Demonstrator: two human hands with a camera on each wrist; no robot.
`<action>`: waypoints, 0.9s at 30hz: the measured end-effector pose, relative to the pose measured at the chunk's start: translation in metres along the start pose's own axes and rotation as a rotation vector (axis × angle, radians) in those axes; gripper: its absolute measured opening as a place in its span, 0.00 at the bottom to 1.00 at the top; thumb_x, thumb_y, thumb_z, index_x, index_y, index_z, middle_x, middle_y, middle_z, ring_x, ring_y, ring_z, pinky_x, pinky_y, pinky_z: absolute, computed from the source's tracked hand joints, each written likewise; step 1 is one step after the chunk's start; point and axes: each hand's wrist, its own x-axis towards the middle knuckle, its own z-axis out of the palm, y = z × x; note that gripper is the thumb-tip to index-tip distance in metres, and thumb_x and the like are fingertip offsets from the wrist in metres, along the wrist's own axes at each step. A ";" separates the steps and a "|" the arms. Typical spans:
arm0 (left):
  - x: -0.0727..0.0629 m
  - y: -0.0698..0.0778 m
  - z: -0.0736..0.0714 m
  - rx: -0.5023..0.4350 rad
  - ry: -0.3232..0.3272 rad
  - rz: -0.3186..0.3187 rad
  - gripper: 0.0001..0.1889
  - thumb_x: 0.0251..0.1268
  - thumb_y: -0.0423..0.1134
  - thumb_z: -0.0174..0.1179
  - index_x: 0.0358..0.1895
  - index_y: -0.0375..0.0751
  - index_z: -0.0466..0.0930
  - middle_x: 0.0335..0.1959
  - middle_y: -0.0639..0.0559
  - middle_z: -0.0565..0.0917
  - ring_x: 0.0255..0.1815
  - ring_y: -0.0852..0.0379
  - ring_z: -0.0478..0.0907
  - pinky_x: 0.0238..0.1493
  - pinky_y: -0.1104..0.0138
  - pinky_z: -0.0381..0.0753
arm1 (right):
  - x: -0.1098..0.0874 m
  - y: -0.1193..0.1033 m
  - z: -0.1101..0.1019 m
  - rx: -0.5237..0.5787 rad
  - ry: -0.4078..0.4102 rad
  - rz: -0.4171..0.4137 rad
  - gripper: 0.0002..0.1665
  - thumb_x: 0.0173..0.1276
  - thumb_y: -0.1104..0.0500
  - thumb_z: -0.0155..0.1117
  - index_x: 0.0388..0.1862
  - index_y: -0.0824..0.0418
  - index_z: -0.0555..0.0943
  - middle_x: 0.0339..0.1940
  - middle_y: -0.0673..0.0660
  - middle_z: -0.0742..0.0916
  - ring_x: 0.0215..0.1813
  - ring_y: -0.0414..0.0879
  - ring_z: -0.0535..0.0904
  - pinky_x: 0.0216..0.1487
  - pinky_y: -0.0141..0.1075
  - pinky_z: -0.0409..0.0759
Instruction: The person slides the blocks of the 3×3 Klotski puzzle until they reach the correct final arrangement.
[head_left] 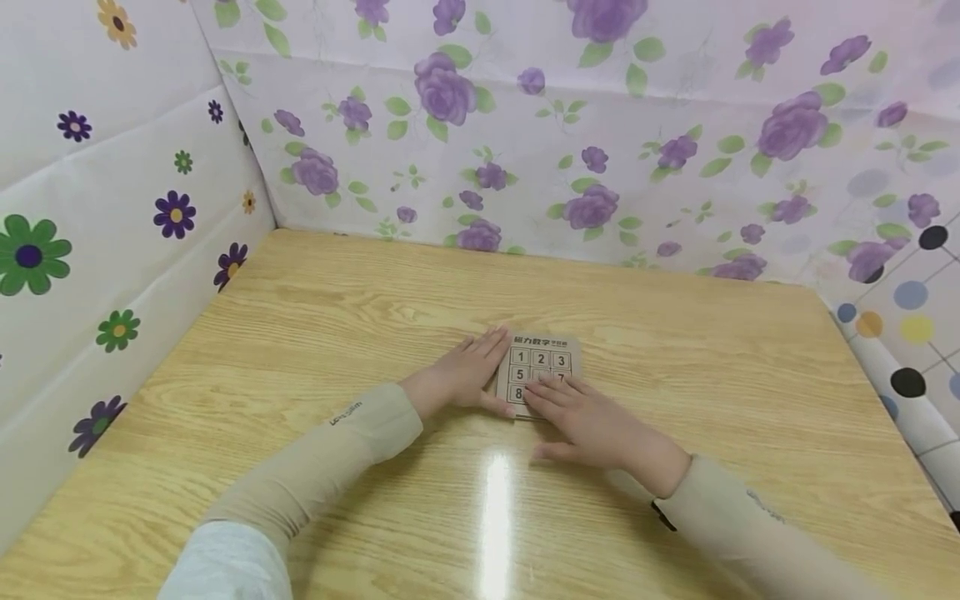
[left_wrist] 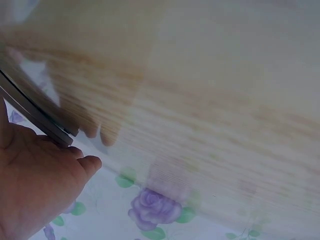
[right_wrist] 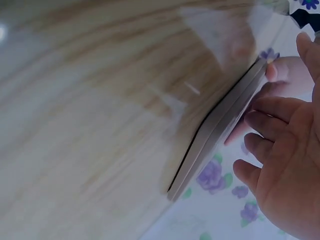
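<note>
A flat number puzzle [head_left: 518, 374] lies on the table, with printed tiles 1, 2, 3, 5, 7 and 8 showing and dark characters along its top border. My left hand [head_left: 468, 373] holds its left side, fingers along that edge and thumb at the near-left corner. Over the lower right of the board, my right hand [head_left: 592, 421] rests extended fingers on the tiles, hiding several of them; its thumb is spread off the board. The puzzle's thin side [left_wrist: 37, 110] shows beside the left hand [left_wrist: 40, 180]. In the right wrist view, right fingers [right_wrist: 280, 135] reach over the board [right_wrist: 220, 127].
The wood-grain table [head_left: 360, 292] has a glossy top with a bright light reflection in front of the hands. Flowered cloth [head_left: 525, 133] hangs behind it, daisy-patterned cloth [head_left: 135, 192] stands left, and dotted cloth [head_left: 915, 358] covers the right side.
</note>
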 end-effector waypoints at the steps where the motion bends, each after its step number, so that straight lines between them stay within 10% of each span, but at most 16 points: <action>1: 0.000 0.000 0.000 0.001 -0.003 0.000 0.64 0.48 0.74 0.57 0.76 0.38 0.32 0.78 0.45 0.34 0.78 0.49 0.33 0.77 0.55 0.37 | 0.002 -0.002 0.000 0.002 -0.004 -0.006 0.46 0.66 0.36 0.55 0.71 0.66 0.63 0.74 0.61 0.65 0.75 0.58 0.56 0.75 0.54 0.53; 27: 0.000 -0.001 -0.001 -0.005 -0.008 0.007 0.63 0.49 0.74 0.57 0.76 0.38 0.32 0.78 0.46 0.34 0.78 0.50 0.34 0.77 0.55 0.38 | -0.006 0.007 -0.006 0.010 -0.015 0.028 0.41 0.67 0.40 0.56 0.69 0.67 0.66 0.71 0.62 0.69 0.74 0.59 0.58 0.74 0.57 0.54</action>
